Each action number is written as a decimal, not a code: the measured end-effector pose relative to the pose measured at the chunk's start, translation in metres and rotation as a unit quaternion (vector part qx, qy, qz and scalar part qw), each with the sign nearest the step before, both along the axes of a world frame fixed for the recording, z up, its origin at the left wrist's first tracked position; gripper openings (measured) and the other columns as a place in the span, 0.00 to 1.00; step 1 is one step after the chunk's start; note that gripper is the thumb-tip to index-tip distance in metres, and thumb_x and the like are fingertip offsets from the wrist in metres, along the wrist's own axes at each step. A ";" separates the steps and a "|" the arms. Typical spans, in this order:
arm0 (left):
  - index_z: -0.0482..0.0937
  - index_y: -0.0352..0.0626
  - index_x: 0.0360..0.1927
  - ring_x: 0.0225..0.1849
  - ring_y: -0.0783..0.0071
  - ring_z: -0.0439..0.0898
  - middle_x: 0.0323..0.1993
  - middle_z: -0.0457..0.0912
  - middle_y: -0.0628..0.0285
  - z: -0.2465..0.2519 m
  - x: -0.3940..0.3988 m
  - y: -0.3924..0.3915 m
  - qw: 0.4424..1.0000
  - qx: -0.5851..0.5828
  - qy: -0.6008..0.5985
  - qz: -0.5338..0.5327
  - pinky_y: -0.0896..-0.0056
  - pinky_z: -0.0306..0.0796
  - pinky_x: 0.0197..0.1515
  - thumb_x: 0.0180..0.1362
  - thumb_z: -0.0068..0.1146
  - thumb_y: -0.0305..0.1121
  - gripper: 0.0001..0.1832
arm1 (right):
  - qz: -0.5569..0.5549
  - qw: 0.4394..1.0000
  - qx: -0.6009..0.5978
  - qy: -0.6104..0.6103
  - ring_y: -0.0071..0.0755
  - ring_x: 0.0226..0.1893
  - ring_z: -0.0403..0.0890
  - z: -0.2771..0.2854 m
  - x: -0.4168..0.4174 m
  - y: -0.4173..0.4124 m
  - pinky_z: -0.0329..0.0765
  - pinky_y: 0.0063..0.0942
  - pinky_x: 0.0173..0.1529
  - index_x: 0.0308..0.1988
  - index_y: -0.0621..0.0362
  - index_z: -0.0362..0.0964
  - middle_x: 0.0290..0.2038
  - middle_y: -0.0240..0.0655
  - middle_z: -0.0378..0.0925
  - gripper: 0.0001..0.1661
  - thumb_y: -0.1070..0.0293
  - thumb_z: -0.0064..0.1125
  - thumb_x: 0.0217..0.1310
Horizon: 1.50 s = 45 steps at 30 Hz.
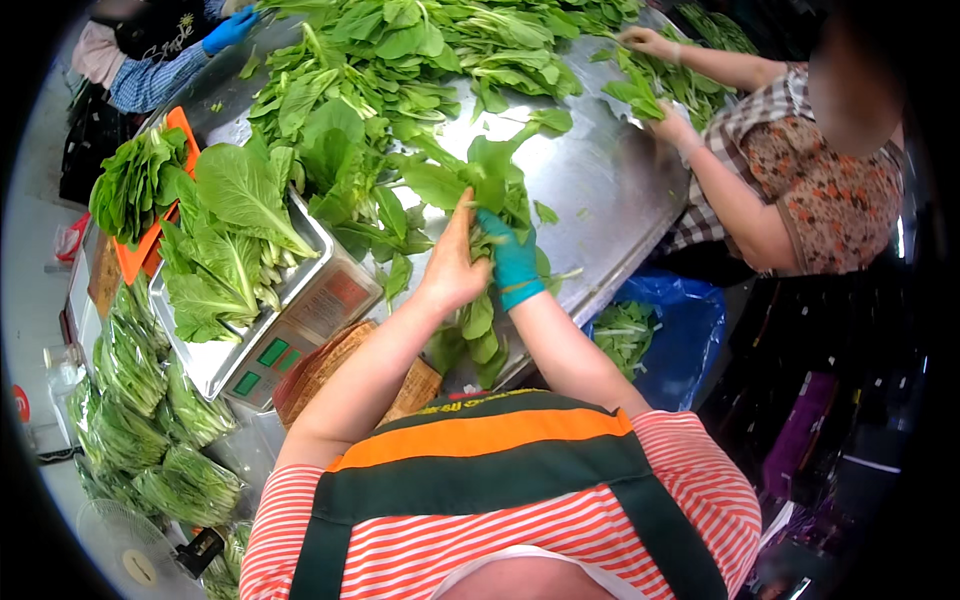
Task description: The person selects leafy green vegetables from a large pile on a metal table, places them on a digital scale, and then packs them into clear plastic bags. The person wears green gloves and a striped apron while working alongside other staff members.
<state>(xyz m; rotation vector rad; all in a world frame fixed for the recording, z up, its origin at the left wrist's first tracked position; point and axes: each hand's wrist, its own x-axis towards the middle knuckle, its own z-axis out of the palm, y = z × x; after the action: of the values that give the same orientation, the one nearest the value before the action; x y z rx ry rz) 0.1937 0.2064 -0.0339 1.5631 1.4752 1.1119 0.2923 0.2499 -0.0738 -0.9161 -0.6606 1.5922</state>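
Observation:
A bunch of leafy greens (499, 169) is held between my two hands over the near edge of the metal table. My bare left hand (454, 259) presses along its stems, fingers stretched upward. On the other side, my right hand (517, 259), in a teal glove, has its fingers closed around the bunch. More leaves (476, 330) hang down below my hands. To the left, a digital weighing scale (259, 371) carries lettuce-like greens (232, 225) in its metal tray (214, 367). A large heap of loose greens (397, 67) covers the far part of the metal table (592, 165).
Bagged greens (135, 420) and a fan (135, 555) are at lower left. An orange basket (135, 259) holds greens beyond the scale. A blue-lined bin (682, 330) with leaves stands at right. One co-worker's hands (671, 124) handle greens; another's blue-gloved hand (231, 30) is at far left.

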 end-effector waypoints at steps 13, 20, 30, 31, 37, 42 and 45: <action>0.45 0.46 0.69 0.69 0.37 0.40 0.67 0.41 0.35 -0.024 -0.028 -0.053 0.938 0.061 0.341 0.008 0.33 0.38 0.64 0.40 0.67 0.54 0.57 | -0.185 0.978 0.088 0.047 0.37 0.41 0.74 0.065 0.271 -0.018 0.76 0.33 0.43 0.46 0.57 0.68 0.42 0.39 0.72 0.16 0.62 0.52 0.60; 0.48 0.47 0.68 0.69 0.41 0.41 0.67 0.45 0.41 -0.048 0.028 -0.104 0.903 -0.018 0.370 -0.216 0.31 0.36 0.64 0.39 0.69 0.49 0.55 | -0.320 0.932 0.100 -0.138 0.42 0.45 0.74 -0.023 0.365 -0.140 0.75 0.35 0.49 0.53 0.61 0.66 0.49 0.44 0.71 0.28 0.61 0.59 0.54; 0.62 0.43 0.61 0.65 0.41 0.54 0.62 0.58 0.44 -0.027 -0.011 -0.120 0.936 0.067 0.314 -0.146 0.46 0.53 0.64 0.44 0.66 0.31 0.39 | -0.078 0.764 -0.217 -0.603 0.34 0.38 0.79 -0.047 0.330 -0.124 0.74 0.27 0.41 0.38 0.64 0.78 0.34 0.44 0.80 0.26 0.48 0.55 0.58; 0.64 0.42 0.59 0.63 0.41 0.57 0.61 0.60 0.44 -0.026 -0.013 -0.122 0.937 0.079 0.311 -0.140 0.46 0.55 0.62 0.45 0.65 0.31 0.35 | -0.074 0.744 -0.226 -0.625 0.35 0.39 0.78 -0.048 0.324 -0.112 0.75 0.29 0.41 0.39 0.63 0.77 0.37 0.44 0.79 0.29 0.46 0.55 0.57; 0.76 0.40 0.46 0.46 0.54 0.72 0.45 0.74 0.52 -0.005 -0.017 -0.130 0.955 0.092 0.262 -0.109 0.60 0.69 0.48 0.45 0.63 0.31 0.21 | -0.076 0.803 -0.096 -0.583 0.38 0.43 0.77 -0.046 0.284 -0.055 0.74 0.36 0.45 0.43 0.60 0.76 0.41 0.39 0.79 0.24 0.51 0.58 0.56; 0.77 0.44 0.41 0.36 0.59 0.75 0.32 0.75 0.59 -0.037 -0.038 -0.132 0.957 0.037 0.285 -0.031 0.62 0.71 0.37 0.47 0.62 0.34 0.16 | -0.175 0.726 0.200 -0.634 0.34 0.38 0.78 0.022 0.241 0.028 0.73 0.30 0.45 0.45 0.62 0.74 0.41 0.41 0.78 0.19 0.62 0.59 0.56; 0.77 0.44 0.38 0.33 0.58 0.76 0.30 0.75 0.58 -0.049 -0.040 -0.130 0.965 0.043 0.258 -0.002 0.62 0.71 0.34 0.49 0.61 0.33 0.13 | -0.042 0.605 0.360 -0.709 0.50 0.56 0.67 0.035 0.163 0.087 0.65 0.38 0.59 0.63 0.59 0.54 0.57 0.51 0.64 0.44 0.58 0.63 0.50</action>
<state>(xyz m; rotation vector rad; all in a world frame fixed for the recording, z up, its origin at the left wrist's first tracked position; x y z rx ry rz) 0.1537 0.0765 -0.0827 2.0211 1.7684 0.8021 0.4550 0.3373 -0.0387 -1.3850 -2.0972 0.0226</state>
